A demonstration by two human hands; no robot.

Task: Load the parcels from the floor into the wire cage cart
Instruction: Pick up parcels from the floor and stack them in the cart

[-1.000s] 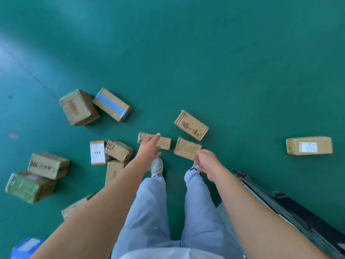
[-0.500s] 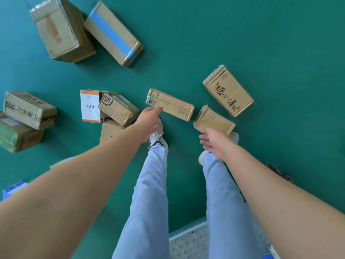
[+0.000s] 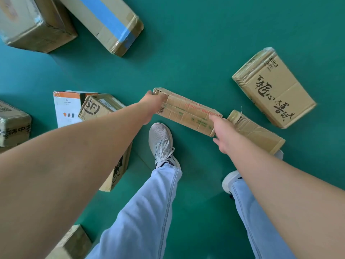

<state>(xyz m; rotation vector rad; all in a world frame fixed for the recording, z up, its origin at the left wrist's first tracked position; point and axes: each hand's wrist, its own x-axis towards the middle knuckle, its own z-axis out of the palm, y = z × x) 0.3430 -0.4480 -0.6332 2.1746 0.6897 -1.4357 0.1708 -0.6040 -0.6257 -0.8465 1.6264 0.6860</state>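
1. Change: half a second ago the left hand only reached toward the long parcel and the right hand hung short of it over the shoe. Now both hands are on the parcel, one at each end. The view has also dropped closer to the floor.
2. Meaning for the task: the pick-up looks begun but the lift does not; the parcel appears to lie flat on the floor. The cart is out of view.
3. Left hand: set over the parcel's left end, fingers wrapped over the far corner and gripping it, as far as can be seen.
4. Right hand: at the right end, thumb on the top face, fingers down the near side, holding the end.
5. Long parcel: slim brown carton, lying left-far to right-near, just beyond the left shoe. Tape glossy and wrinkled, left end crushed and split, red print and a barcode on top. Probably light; the soft corners may give under a squeeze.
6. Neighbours: flat parcel touching or just beside the right end; lettered parcel beyond it; blue-taped parcel far left; SF parcel on the left.
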